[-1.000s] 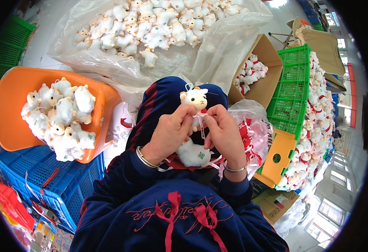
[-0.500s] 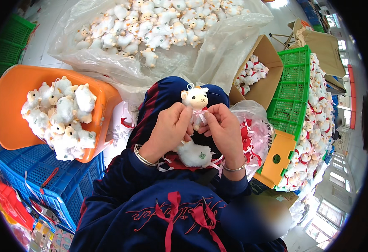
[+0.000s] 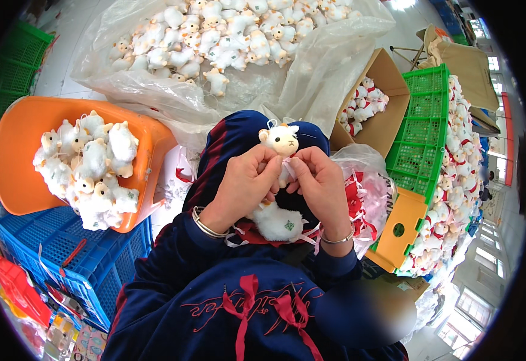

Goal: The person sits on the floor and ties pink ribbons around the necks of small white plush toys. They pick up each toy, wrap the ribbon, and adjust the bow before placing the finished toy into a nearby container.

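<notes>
A small white plush sheep (image 3: 280,139) with a hanging loop on its head is held upright above my lap, facing me. At its neck, a thin pale pink ribbon (image 3: 286,162) is pinched between the fingertips of my left hand (image 3: 244,183) and my right hand (image 3: 322,185). Both hands are closed and nearly meet in front of the toy's chest, covering much of its body. Below them a second plush sheep (image 3: 280,224) with a small green mark lies on my lap, on red pieces with pale ribbons (image 3: 248,233).
To the left, an orange chair (image 3: 19,153) bears a pile of plush sheep beside a blue crate (image 3: 52,240). Ahead, clear plastic sheeting (image 3: 245,90) holds many more. At right stand a cardboard box (image 3: 389,117), a green crate (image 3: 422,126) and a plastic bag of red ribboned pieces (image 3: 365,159).
My fingertips have drawn closer together over the ribbon at the sheep's neck, hiding more of it. The plush sheep stays in nearly the same place, and the view has shifted slightly.
</notes>
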Action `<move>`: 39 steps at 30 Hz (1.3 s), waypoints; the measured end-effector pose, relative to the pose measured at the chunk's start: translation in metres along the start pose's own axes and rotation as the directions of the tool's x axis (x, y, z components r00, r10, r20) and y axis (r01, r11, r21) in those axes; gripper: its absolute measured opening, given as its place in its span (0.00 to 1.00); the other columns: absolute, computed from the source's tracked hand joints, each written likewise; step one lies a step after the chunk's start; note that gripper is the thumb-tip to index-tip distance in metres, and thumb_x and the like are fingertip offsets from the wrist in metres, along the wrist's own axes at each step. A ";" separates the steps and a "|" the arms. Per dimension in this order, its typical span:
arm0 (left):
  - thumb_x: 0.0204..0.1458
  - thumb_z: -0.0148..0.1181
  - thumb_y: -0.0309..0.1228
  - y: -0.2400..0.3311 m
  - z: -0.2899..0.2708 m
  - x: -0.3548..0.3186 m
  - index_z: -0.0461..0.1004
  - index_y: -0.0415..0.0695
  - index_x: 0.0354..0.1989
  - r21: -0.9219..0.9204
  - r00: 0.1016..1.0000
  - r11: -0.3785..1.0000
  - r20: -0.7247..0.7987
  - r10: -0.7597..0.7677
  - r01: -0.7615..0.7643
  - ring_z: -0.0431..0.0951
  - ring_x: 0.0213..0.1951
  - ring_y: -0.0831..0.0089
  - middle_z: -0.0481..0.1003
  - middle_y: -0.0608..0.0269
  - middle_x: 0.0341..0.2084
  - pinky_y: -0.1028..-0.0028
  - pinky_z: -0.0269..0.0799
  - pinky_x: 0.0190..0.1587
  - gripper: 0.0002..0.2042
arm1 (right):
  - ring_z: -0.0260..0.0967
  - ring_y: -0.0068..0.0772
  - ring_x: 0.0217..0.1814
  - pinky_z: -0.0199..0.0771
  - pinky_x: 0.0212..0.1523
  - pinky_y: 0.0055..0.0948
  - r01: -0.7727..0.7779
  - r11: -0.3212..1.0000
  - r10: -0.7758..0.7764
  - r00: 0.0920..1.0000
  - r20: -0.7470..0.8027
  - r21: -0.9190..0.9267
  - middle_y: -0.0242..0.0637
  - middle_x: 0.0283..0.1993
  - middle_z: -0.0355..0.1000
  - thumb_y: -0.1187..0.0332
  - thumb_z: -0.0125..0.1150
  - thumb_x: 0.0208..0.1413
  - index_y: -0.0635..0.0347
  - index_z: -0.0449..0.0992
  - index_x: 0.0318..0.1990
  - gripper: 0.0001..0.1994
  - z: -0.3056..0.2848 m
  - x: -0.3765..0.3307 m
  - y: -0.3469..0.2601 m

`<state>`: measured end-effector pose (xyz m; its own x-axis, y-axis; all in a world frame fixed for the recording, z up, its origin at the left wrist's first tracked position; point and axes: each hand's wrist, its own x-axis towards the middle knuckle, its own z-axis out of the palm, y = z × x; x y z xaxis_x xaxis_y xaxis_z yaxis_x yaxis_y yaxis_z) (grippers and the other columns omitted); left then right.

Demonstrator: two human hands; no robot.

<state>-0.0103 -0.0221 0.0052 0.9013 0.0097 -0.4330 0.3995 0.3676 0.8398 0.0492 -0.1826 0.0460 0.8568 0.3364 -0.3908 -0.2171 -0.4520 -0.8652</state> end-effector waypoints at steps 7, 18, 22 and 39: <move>0.70 0.52 0.29 -0.003 -0.004 0.000 0.70 0.40 0.37 0.097 0.999 0.994 0.016 0.051 -0.053 0.75 0.18 0.84 0.77 0.66 0.20 0.81 0.71 0.22 0.08 | 0.77 0.27 0.23 0.74 0.25 0.28 0.166 0.955 -0.159 0.986 0.046 -0.246 0.40 0.24 0.76 0.69 0.58 0.68 0.66 0.73 0.38 0.08 -0.008 0.008 -0.005; 0.71 0.51 0.33 -0.004 -0.005 -0.001 0.71 0.40 0.36 -0.080 0.998 0.995 -0.029 -0.057 0.055 0.75 0.17 0.81 0.77 0.64 0.19 0.82 0.69 0.21 0.11 | 0.77 0.26 0.25 0.74 0.27 0.26 0.101 0.992 -0.097 0.994 0.053 -0.081 0.38 0.27 0.77 0.68 0.55 0.72 0.67 0.75 0.42 0.10 -0.009 0.004 0.007; 0.71 0.52 0.34 0.001 0.000 0.003 0.71 0.40 0.37 0.029 0.995 0.995 -0.040 -0.089 0.090 0.73 0.16 0.82 0.76 0.65 0.18 0.82 0.68 0.20 0.11 | 0.77 0.27 0.24 0.75 0.27 0.27 0.146 0.975 -0.144 0.989 0.023 -0.168 0.39 0.26 0.77 0.67 0.55 0.71 0.67 0.75 0.42 0.11 -0.004 0.001 0.003; 0.71 0.50 0.27 -0.012 0.001 -0.001 0.66 0.41 0.44 0.069 0.985 0.983 -0.018 0.169 -0.168 0.74 0.17 0.81 0.76 0.64 0.20 0.80 0.70 0.20 0.04 | 0.74 0.24 0.22 0.72 0.24 0.25 0.171 0.981 -0.173 0.985 -0.020 -0.088 0.38 0.25 0.77 0.71 0.61 0.67 0.65 0.71 0.36 0.09 0.001 0.002 0.013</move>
<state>-0.0157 -0.0270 -0.0045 0.9529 0.0881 -0.2904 0.2533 0.2962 0.9209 0.0479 -0.1869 0.0334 0.8909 0.3927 -0.2283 -0.0252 -0.4591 -0.8880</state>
